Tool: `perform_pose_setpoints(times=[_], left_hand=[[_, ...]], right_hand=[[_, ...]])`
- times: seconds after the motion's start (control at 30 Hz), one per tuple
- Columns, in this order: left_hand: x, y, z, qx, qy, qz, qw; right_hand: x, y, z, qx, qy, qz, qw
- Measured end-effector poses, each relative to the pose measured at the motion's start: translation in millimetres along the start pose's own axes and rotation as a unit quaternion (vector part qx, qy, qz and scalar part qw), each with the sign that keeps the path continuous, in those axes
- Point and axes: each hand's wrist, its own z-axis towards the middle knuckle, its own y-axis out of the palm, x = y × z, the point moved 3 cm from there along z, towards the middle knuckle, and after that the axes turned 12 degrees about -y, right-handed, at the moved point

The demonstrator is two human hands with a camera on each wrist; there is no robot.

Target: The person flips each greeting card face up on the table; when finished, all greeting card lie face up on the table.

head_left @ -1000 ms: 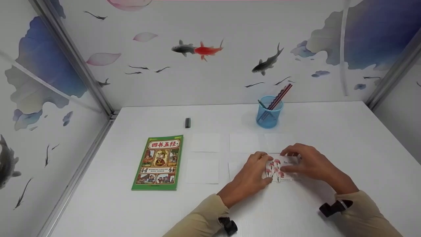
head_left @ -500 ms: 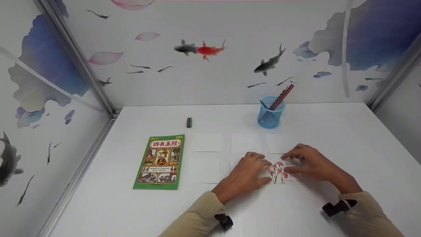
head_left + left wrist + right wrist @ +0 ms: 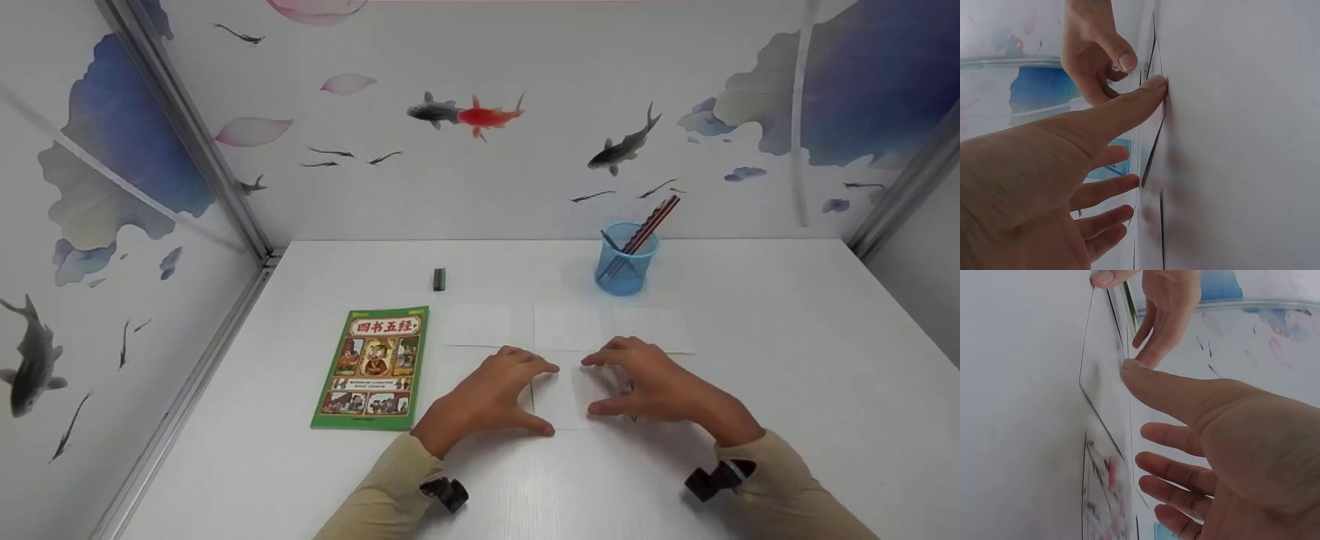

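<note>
We see smooth white paper in the blank card [image 3: 556,405], flat and matt. The bench [image 3: 525,487] looks smooth, with a soft sheen and faint streaks. The book's cover [image 3: 375,367] seems glossy printed paper; the blue cup [image 3: 621,282] reads to us as plastic, and the pencils [image 3: 652,223] as painted wood. We find matt, creased cloth in the sleeves [image 3: 386,484], smooth printed wall panels [image 3: 487,195] and a grey metal post [image 3: 190,135].

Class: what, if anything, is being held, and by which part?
Nothing is plainly held: the left hand has its thumb at the edge of a white card.
</note>
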Motion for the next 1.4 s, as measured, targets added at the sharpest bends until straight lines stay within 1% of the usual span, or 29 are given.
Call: perform_pose_setpoints(times=[0.07, 0.13, 0.23, 0.37, 0.47, 0.57, 0.67, 0.73, 0.8, 0.83, 0.9, 0.93, 0.97, 1.0, 1.03, 1.07, 1.13, 1.2, 1.27, 1.33, 1.4], left_hand=[[0.1, 1.2, 0.7, -0.001, -0.003, -0.007, 1.0000], [0.8, 2.7, 1.9, -0.002, -0.006, -0.016, 0.9998], [-0.2, 4.1, 2.6, -0.005, -0.009, -0.036, 0.9993], [-3.8, 4.2, 1.9, 0.001, 0.004, -0.072, 0.9974], [-3.8, 3.8, 0.4, 0.013, 0.012, -0.088, 0.9959], [-3.9, 2.4, 0.3, 0.030, 0.010, -0.090, 0.9954], [-3.0, 2.6, 0.7, 0.040, 0.001, -0.100, 0.9942], [-1.6, 2.8, 1.6, 0.038, -0.003, -0.129, 0.9910], [0.3, 2.7, 2.9, 0.025, -0.007, -0.179, 0.9836], [0.9, 2.8, 3.8, 0.015, -0.010, -0.210, 0.9775], [1.7, 3.0, 5.7, -0.005, -0.016, -0.280, 0.9599], [1.7, 3.2, 6.3, -0.012, -0.020, -0.308, 0.9512], [1.2, 3.6, 6.8, -0.016, -0.027, -0.331, 0.9432], [0.6, 3.9, 6.9, -0.019, -0.034, -0.346, 0.9373], [0.1, 4.6, 7.1, -0.023, -0.035, -0.360, 0.9320], [-0.5, 5.4, 7.2, -0.023, -0.036, -0.364, 0.9306], [-1.5, 7.4, 7.4, -0.024, -0.034, -0.359, 0.9324], [-2.1, 10.2, 8.0, -0.030, -0.028, -0.361, 0.9317], [-2.9, 12.4, 9.0, -0.033, -0.026, -0.369, 0.9286], [-3.8, 13.2, 9.6, -0.035, -0.027, -0.386, 0.9216], [-5.0, 12.8, 9.7, -0.035, -0.035, -0.407, 0.9121]], right_hand=[[-6.0, 4.3, 6.9, -0.017, 0.008, -0.014, 0.9997], [-9.2, 7.1, 10.7, -0.024, 0.014, -0.020, 0.9994], [-10.2, 9.0, 10.9, -0.021, 0.010, -0.015, 0.9996], [-5.6, 9.1, 10.9, -0.011, -0.003, 0.003, 0.9999], [-1.3, 6.8, 12.1, 0.008, -0.012, 0.042, 0.9990], [0.7, 4.1, 14.9, 0.037, -0.019, 0.095, 0.9946], [0.6, 3.1, 16.9, 0.076, -0.008, 0.151, 0.9856], [0.1, 2.2, 17.8, 0.108, 0.003, 0.181, 0.9775], [-1.3, 1.0, 18.3, 0.140, 0.015, 0.209, 0.9677], [-2.4, 0.3, 18.7, 0.153, 0.018, 0.222, 0.9627], [-5.4, -0.7, 19.9, 0.168, 0.008, 0.253, 0.9527], [-7.6, -0.8, 20.3, 0.168, -0.002, 0.267, 0.9489], [-9.6, -0.4, 20.8, 0.163, -0.011, 0.280, 0.9460], [-11.6, 0.1, 21.2, 0.156, -0.022, 0.287, 0.9448], [-12.9, 1.1, 22.0, 0.148, -0.032, 0.290, 0.9448], [-13.8, 2.0, 22.6, 0.141, -0.042, 0.284, 0.9475], [-14.4, 3.6, 23.0, 0.131, -0.054, 0.253, 0.9571], [-13.3, 4.3, 22.9, 0.137, -0.056, 0.211, 0.9663], [-11.5, 4.0, 21.9, 0.152, -0.052, 0.173, 0.9717], [-9.7, 3.4, 20.5, 0.167, -0.043, 0.149, 0.9737], [-7.6, 2.8, 19.7, 0.179, -0.032, 0.132, 0.9744]])
